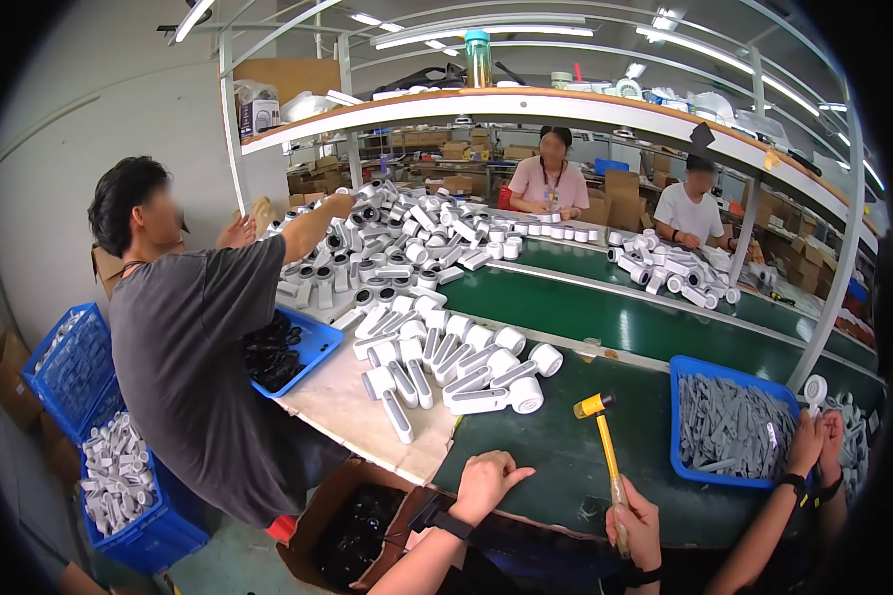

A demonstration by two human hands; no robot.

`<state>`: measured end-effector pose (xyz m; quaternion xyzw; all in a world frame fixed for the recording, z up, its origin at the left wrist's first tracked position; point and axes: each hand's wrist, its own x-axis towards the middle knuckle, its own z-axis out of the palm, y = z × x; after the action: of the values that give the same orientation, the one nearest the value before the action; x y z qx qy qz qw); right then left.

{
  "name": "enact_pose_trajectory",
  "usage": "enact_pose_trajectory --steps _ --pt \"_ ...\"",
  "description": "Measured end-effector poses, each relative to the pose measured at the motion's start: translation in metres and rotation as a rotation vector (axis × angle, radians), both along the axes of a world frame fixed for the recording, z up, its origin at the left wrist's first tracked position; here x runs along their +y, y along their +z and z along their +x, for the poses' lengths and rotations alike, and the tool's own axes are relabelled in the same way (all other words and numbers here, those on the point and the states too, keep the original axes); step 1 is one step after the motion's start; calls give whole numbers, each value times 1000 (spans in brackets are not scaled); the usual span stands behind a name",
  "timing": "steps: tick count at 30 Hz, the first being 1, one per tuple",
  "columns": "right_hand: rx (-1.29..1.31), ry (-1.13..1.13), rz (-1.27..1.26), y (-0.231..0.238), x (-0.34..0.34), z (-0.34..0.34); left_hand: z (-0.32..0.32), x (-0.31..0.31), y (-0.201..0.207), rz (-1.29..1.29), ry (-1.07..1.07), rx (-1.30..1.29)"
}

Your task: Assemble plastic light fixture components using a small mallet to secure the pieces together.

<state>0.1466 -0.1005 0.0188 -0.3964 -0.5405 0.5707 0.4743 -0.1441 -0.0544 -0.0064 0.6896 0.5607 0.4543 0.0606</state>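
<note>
Hammer, perhaps rubber-faced, in right hand

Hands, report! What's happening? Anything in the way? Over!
Right hand gripping yellow-handled, black-tipped hammer. Left hand thumb out, no object visible. Nothing seen blocking hammer; white-and-grey plastic devices heaped left, blue plastic tray right.

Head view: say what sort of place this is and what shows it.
Probably a factory assembly line: there are heaps of near-identical white devices, what looks like a long green conveyor belt, and a blue tray full of loose grey parts.
</note>
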Motion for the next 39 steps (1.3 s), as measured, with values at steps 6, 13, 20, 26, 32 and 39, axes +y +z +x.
enact_pose_trajectory --steps 6,13,20,26,32,39 --pt "1 -1 5 0 -1 0 0 0 0 3 -5 0" --pt "3 -6 -3 -2 -1 1 0 0 -1 -20 0 3" --pt "9 1 7 -2 -1 1 -1 1 -3 9 -9 8" --pt "22 17 -4 -3 -1 3 -1 0 -2 1 -1 1" --pt "16 9 20 -5 0 3 1 -2 1 7 -18 26" --pt "13 17 17 -1 -1 2 2 -4 3 59 -28 62"
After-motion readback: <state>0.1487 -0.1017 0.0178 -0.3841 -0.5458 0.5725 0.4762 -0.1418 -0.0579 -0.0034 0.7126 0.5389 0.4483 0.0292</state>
